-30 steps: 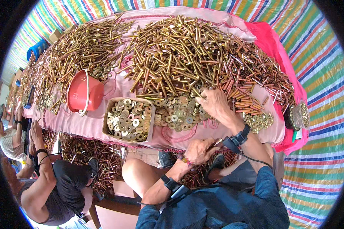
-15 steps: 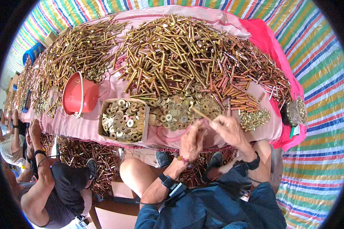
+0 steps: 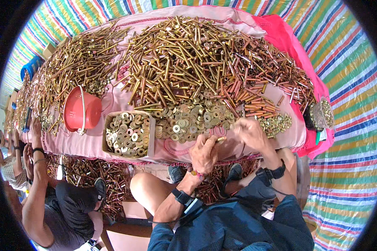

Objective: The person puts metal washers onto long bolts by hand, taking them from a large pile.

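Observation:
Above the table's front edge, my left hand [image 3: 204, 152] is closed around a brass-coloured bolt [image 3: 221, 139], only one end of which sticks out beyond the fingers. To its right, my right hand [image 3: 252, 133] is raised with curled fingers, a little blurred; what they hold, if anything, is hidden. Flat round washers [image 3: 184, 125] lie loose just beyond my left hand. A small heap of nuts [image 3: 280, 125] lies beside my right hand. Behind them rises a large pile of long brass-coloured bolts [image 3: 184, 62], with copper-coloured metal sleeves [image 3: 255, 60] at its right.
An open box [image 3: 152, 138] full of washers stands at the table's front edge, with a red bucket [image 3: 77, 111] to its left. A clear container [image 3: 322, 115] of nuts is at the right end. A co-worker [image 3: 37, 196] sits on the left. More metal pieces [image 3: 86, 175] lie below the table.
The bolt, earlier pinched in my right hand and pointing over the washers, is now in my left hand. My right hand has drawn away from it. The view has shifted slightly.

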`<state>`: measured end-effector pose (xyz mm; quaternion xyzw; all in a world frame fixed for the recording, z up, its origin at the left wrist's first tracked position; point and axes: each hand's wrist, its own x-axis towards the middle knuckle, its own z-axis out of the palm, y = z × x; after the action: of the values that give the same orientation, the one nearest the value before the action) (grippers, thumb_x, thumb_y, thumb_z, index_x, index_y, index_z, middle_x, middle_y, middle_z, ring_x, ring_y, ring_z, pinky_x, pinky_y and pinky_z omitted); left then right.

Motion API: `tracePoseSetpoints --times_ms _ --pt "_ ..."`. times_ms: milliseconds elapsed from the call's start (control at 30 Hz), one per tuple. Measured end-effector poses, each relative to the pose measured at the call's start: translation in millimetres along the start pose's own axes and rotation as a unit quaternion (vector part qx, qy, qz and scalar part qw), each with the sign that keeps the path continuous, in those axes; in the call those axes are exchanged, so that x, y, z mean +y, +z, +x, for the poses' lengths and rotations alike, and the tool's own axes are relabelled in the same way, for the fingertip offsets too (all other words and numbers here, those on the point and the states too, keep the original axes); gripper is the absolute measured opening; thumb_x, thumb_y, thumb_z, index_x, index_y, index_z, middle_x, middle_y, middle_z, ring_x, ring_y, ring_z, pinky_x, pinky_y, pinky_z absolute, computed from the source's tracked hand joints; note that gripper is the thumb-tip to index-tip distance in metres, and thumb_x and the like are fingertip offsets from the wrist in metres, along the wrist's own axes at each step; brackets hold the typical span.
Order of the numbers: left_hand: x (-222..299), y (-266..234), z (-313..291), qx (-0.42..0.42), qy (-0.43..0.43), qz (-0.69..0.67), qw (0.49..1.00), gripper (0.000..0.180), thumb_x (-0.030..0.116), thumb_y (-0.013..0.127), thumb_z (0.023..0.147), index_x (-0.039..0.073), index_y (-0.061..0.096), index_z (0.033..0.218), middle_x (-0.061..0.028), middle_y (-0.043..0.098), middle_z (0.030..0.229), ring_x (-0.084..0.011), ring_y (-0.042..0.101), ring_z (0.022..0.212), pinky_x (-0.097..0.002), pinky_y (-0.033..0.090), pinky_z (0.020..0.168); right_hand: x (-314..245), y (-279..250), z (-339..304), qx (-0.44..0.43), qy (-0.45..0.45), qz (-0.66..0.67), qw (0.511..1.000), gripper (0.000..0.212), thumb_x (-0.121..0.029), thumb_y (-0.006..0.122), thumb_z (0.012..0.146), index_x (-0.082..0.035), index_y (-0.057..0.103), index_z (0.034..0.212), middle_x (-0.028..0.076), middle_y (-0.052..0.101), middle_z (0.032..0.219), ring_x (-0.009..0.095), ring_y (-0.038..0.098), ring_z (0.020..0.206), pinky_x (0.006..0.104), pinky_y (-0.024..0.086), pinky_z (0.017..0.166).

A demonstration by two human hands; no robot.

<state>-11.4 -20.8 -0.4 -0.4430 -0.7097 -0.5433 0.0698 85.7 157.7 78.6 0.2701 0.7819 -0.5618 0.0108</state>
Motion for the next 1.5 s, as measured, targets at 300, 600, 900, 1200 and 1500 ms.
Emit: tracePoseSetpoints --times_ms 300,600,900,1200,1500 --pt "0 8 -4 0.008 -0.141 -0.083 0.986 0.016 0.013 0.070 0.093 0.004 0.063 0.105 -0.0152 0.065 0.078 -0.0297 0.066 0.064 -0.0379 0.050 0.058 11 0 63 0.204 -0.175 -0.274 0.923 0.017 -0.018 0.068 0.089 -0.005 0.074 0.099 0.017 0.069 0.088 0.034 0.067 0.082 0.0417 0.052 0.073" --pt "-2 9 -4 -0.010 -0.143 -0.111 0.983 0.015 0.013 0.068 0.094 0.003 0.062 0.104 -0.0143 0.063 0.075 -0.0286 0.064 0.060 -0.0361 0.049 0.056 10 -2 78 0.146 -0.190 -0.339 0.910 0.024 -0.017 0.073 0.086 -0.006 0.073 0.107 0.017 0.064 0.085 0.036 0.064 0.079 0.0458 0.051 0.073" --pt "-1 8 -4 -0.020 -0.137 -0.117 0.984 0.016 0.013 0.068 0.094 0.003 0.061 0.104 -0.0149 0.063 0.078 -0.0296 0.065 0.063 -0.0376 0.050 0.057 20 -9 85 0.147 -0.225 -0.290 0.919 0.015 -0.013 0.074 0.083 -0.004 0.072 0.095 0.012 0.065 0.080 0.028 0.064 0.073 0.0406 0.051 0.067" --pt "-3 11 -3 -0.004 -0.125 -0.104 0.987 0.016 0.011 0.068 0.093 0.003 0.061 0.104 -0.0157 0.063 0.075 -0.0308 0.065 0.063 -0.0379 0.050 0.058 -3 -3 45 0.085 -0.056 0.121 0.987 0.015 -0.015 0.070 0.094 0.000 0.067 0.098 0.001 0.064 0.071 0.006 0.058 0.057 0.0204 0.045 0.049" --pt "-4 10 -4 -0.018 -0.149 -0.127 0.981 0.015 0.010 0.067 0.093 0.003 0.061 0.105 -0.0155 0.063 0.076 -0.0314 0.066 0.063 -0.0370 0.050 0.058 -18 26 15 -0.021 -0.030 0.153 0.988 0.018 -0.017 0.072 0.092 -0.002 0.068 0.101 0.001 0.068 0.078 0.007 0.061 0.056 0.0200 0.047 0.049"
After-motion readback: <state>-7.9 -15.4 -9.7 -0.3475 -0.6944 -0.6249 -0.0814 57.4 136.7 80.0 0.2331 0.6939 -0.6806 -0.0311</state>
